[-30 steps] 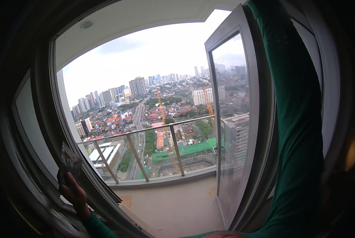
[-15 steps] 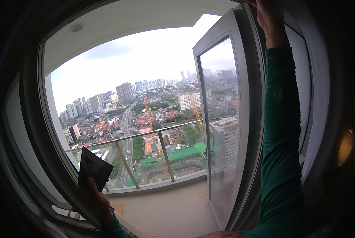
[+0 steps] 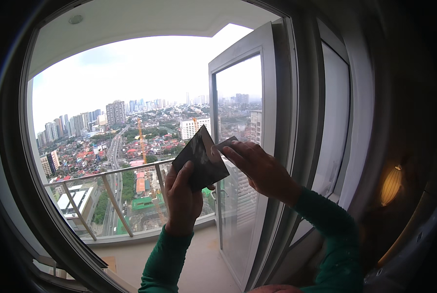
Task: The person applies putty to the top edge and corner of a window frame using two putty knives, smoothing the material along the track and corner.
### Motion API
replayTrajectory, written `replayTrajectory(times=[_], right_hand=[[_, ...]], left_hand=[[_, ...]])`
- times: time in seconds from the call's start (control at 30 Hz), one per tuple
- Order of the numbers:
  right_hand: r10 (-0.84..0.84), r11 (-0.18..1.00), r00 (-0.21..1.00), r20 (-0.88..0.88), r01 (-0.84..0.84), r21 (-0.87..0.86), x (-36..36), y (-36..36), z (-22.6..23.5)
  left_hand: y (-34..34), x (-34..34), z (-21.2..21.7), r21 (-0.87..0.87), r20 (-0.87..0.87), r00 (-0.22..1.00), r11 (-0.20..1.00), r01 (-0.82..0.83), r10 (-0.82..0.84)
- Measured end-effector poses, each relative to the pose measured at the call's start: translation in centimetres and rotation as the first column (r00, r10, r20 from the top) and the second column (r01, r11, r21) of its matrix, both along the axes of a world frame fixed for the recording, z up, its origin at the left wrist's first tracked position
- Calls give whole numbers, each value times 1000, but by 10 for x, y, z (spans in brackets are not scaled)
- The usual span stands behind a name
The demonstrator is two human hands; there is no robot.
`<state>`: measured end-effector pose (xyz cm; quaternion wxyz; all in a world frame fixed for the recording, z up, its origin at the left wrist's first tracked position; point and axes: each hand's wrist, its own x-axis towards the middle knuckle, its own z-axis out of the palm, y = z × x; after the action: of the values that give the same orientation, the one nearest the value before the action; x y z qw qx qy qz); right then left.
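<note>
In my left hand (image 3: 183, 198) is a thin dark square plate (image 3: 208, 168), tilted with one corner up, my thumb lying across its face. A pale grey smear, like paste, shows near its upper right edge. My right hand (image 3: 265, 171) pinches a small dark flat blade (image 3: 225, 143), like a scraper, its fingers pressed along it. That blade meets or overlaps the right edge of the plate beside the smear; whether they touch I cannot tell. Both hands are in front of the open doorway at chest height.
A grey-framed glass door (image 3: 270, 93) stands swung outward on the right. Around the opening runs a dark frame (image 3: 296, 97). Beyond lie a balcony floor (image 3: 165, 259) and a glass railing (image 3: 106, 175), with a city far below. A lit lamp (image 3: 391, 185) glows indoors at right.
My right hand has come down from the top of the door frame to the plate. My left hand has raised the plate and moved it right, toward the middle. The view has shifted rightward.
</note>
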<state>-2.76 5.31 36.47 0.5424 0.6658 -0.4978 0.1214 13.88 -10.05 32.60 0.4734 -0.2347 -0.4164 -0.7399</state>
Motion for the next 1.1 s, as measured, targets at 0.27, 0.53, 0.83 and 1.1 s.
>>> replayTrajectory(times=[0.27, 0.53, 0.83, 1.1], right_hand=[[192, 742, -602, 775, -427, -516, 16, 59, -27], [363, 689, -519, 774, -410, -598, 58, 58, -31], [-265, 964, 943, 201, 254, 81, 15, 5, -37], [-546, 836, 837, 48, 547, -44, 51, 39, 4]], left_hand=[[-14, -46, -38, -566, -718, 569, 140, -813, 400], [-71, -76, -70, -777, -360, 717, 233, -584, 597], [-42, -73, -20, 103, 136, 817, 829, 550, -560], [-74, -119, 2, -112, 64, 892, 885, 452, -448]])
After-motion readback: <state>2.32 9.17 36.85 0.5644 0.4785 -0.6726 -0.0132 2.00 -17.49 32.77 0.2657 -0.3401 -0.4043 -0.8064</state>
